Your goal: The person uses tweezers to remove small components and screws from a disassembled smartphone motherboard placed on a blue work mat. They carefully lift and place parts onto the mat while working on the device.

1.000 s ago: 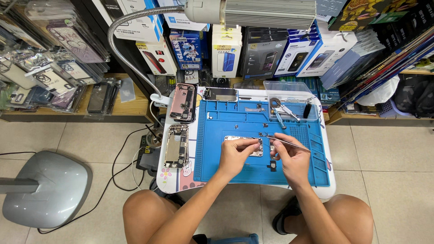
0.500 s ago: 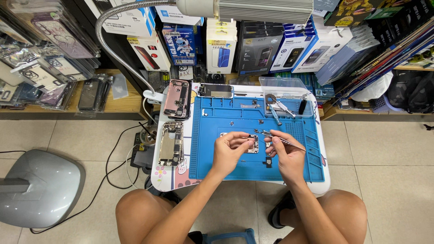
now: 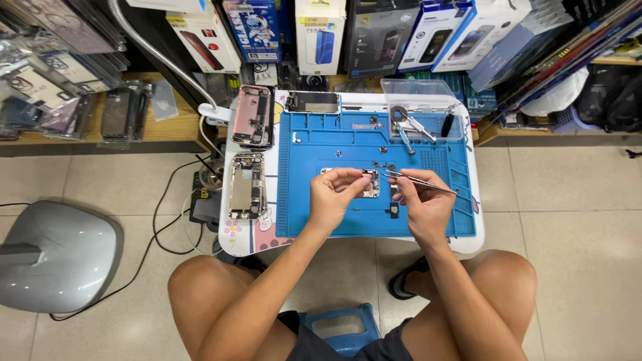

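A blue repair mat (image 3: 314,220) covers a small white table (image 3: 235,242). My left hand (image 3: 338,197) pinches a small circuit board (image 3: 370,184) lying at the mat's middle. My right hand (image 3: 421,204) grips thin metal tweezers (image 3: 418,180), their tips pointing left at the board's right edge. Small dark parts (image 3: 393,211) and screws lie on the mat around my hands.
Two opened phone bodies, one pink (image 3: 251,115) and one bare (image 3: 246,186), lie on the table's left strip. A clear plastic box (image 3: 421,107) with tools sits at the back right. Boxed goods line the shelf behind. A grey lamp base (image 3: 57,254) stands on the floor at left.
The camera has moved closer to the table. My hands stay over the board, and the tweezers' tips have come nearer to its right edge.
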